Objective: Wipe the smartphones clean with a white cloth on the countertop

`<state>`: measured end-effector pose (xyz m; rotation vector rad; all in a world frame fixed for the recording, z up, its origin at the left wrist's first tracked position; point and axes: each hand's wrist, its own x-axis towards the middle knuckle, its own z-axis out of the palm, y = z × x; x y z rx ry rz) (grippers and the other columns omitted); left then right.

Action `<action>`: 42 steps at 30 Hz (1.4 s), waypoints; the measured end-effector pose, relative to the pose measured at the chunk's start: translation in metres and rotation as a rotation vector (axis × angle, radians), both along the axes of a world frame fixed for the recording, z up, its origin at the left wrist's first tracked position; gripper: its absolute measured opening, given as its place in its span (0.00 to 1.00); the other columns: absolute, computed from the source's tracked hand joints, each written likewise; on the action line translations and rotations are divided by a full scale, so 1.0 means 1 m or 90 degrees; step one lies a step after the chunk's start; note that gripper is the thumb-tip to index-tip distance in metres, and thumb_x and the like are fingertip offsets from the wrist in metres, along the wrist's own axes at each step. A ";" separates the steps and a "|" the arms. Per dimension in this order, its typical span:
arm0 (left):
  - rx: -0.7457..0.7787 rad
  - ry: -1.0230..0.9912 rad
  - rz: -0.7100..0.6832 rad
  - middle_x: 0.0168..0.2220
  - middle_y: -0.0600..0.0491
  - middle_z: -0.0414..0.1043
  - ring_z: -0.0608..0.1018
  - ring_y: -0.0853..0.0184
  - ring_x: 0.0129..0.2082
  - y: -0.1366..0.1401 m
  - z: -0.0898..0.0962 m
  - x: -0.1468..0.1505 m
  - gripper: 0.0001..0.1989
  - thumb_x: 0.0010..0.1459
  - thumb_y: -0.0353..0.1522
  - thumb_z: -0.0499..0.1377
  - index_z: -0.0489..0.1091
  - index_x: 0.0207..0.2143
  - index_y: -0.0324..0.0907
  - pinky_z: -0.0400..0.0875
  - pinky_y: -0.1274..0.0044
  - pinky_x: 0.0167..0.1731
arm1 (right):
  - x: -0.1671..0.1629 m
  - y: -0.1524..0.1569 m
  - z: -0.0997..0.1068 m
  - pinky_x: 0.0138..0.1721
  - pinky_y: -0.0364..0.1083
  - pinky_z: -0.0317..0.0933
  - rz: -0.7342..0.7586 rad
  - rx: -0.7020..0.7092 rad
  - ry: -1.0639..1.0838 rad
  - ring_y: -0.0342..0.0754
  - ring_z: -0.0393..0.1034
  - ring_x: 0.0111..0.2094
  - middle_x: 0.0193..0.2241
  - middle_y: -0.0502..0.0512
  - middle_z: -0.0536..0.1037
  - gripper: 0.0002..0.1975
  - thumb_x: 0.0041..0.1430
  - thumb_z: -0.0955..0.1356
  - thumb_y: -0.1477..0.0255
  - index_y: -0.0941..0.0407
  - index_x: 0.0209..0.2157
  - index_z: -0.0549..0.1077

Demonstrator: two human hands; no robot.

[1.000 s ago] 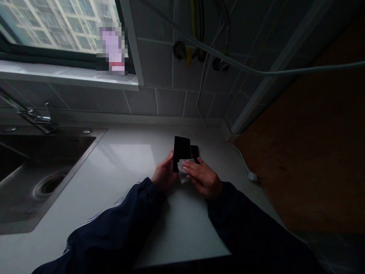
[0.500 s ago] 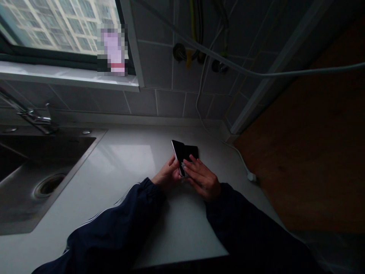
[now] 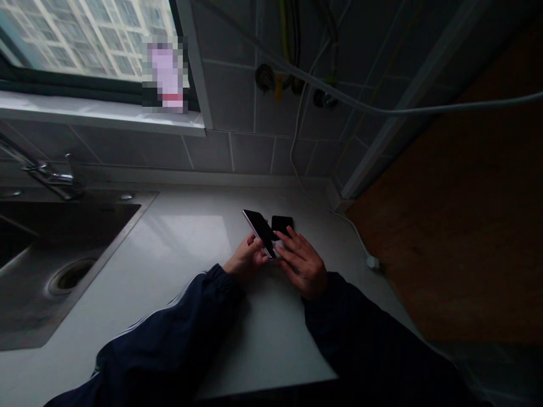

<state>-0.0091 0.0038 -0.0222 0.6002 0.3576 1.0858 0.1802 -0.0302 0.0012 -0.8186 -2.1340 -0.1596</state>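
Note:
My left hand (image 3: 245, 257) is closed around the lower part of a smartphone (image 3: 258, 224), thumb along its edge. The phone is tilted above the counter with its dark screen up. At its lower right edge is my right hand (image 3: 303, 263), fingers fairly straight and close together. Under those fingertips shows a small pale crumpled piece, like a tissue (image 3: 278, 244), pressed against the phone; most of it is hidden. Just behind the right fingers a flat black rectangular object (image 3: 282, 224) lies on the counter, partly covered by the hand.
The white countertop (image 3: 169, 294) carries a steel sink (image 3: 97, 237) with a faucet (image 3: 53, 175) at the left. A white cable (image 3: 318, 200) ends in a plug (image 3: 373, 262) by the wooden panel (image 3: 458, 237) at right. Another cable (image 3: 394, 111) hangs across the upper view.
The phone's top has swung left and its screen has tilted, coming apart in view from the black object behind it. My right hand has barely shifted and still touches the phone's lower edge.

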 end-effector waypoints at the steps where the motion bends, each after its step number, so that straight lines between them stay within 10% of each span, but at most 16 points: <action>1: -0.003 0.001 -0.001 0.52 0.47 0.77 0.82 0.64 0.42 0.000 0.001 -0.001 0.32 0.51 0.38 0.73 0.68 0.57 0.43 0.79 0.76 0.38 | 0.000 0.000 0.000 0.61 0.62 0.65 -0.010 0.001 0.000 0.60 0.59 0.67 0.59 0.65 0.74 0.15 0.67 0.66 0.76 0.58 0.54 0.76; 18: 0.022 0.000 -0.057 0.57 0.41 0.75 0.81 0.58 0.50 -0.001 -0.002 0.000 0.33 0.50 0.36 0.74 0.69 0.56 0.38 0.78 0.76 0.44 | -0.007 -0.012 0.015 0.39 0.53 0.71 -0.038 0.082 0.095 0.53 0.73 0.39 0.37 0.58 0.80 0.17 0.62 0.71 0.78 0.53 0.52 0.78; 37: 0.027 0.014 -0.015 0.58 0.43 0.73 0.81 0.60 0.50 0.000 0.001 -0.004 0.44 0.52 0.35 0.72 0.55 0.66 0.46 0.77 0.75 0.45 | 0.000 0.003 0.008 0.45 0.56 0.75 0.020 0.045 0.126 0.55 0.75 0.47 0.41 0.58 0.81 0.22 0.63 0.70 0.81 0.51 0.57 0.74; 42: 0.032 0.018 -0.032 0.60 0.40 0.71 0.79 0.56 0.54 -0.002 0.007 -0.002 0.35 0.53 0.41 0.71 0.65 0.60 0.40 0.78 0.75 0.45 | -0.007 -0.009 0.014 0.54 0.57 0.73 0.129 -0.012 0.126 0.55 0.75 0.53 0.49 0.62 0.80 0.22 0.65 0.69 0.76 0.55 0.60 0.71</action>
